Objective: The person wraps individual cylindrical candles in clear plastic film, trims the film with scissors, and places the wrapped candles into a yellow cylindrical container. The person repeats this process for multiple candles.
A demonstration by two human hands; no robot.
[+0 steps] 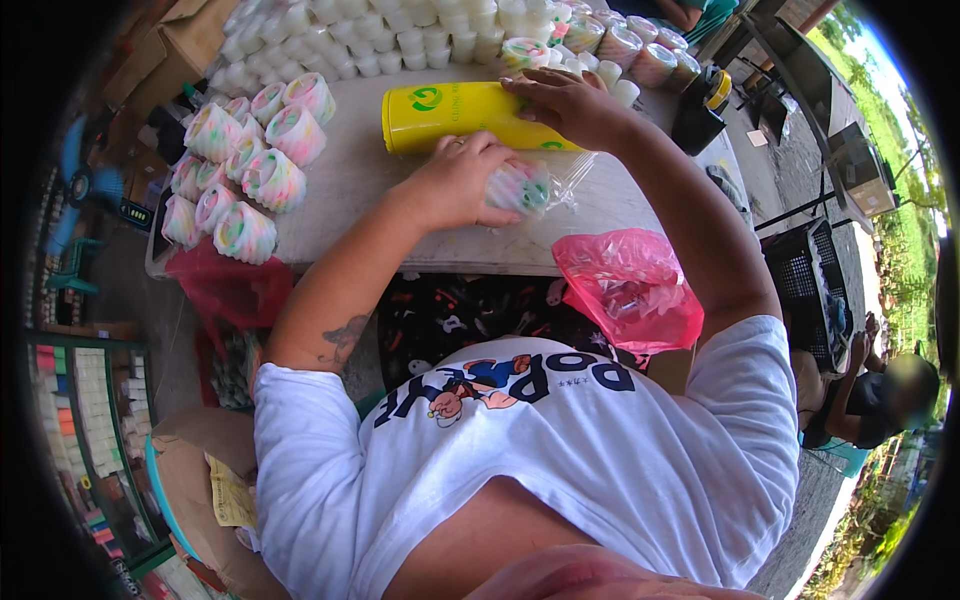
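Note:
My left hand [469,180] grips a spiral-ribbed, multicoloured cup-shaped piece [519,186] near the front of the table. Clear plastic film [574,184] clings to that piece and stretches from its right side up toward the yellow roll. The wide yellow roll of wrapping film [427,116], with green print, lies crosswise on the table just beyond my left hand. Over the roll's right part rests my right hand [570,105], fingers extended on its surface. Several similar ribbed pieces [274,180] are grouped and stacked to the left.
Rows of stacked white cups [360,41] line the back of the table [345,217]. Wrapped ribbed pieces [652,64] stand at back right, near a black container [697,112]. A pink plastic bag [626,289] hangs at the front edge. Another person [862,405] sits at right.

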